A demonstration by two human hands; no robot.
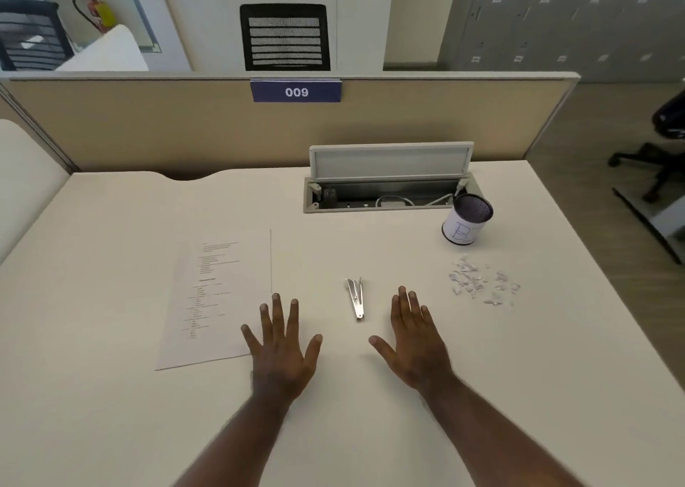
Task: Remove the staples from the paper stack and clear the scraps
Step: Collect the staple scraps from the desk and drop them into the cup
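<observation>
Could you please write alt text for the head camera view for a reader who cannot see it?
Two open hands, left hand and right hand, lie flat on a white desk either side of a metal staple remover. A printed paper stack lies to the left; paper scraps lie to the right, near a small cup.

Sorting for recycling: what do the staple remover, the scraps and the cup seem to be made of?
Staple remover: bare metal, likely steel, with a silvery shine. Scraps: torn white paper, matte, ragged. Cup: a can shape wrapped in white paper; what lies beneath is unclear.
</observation>
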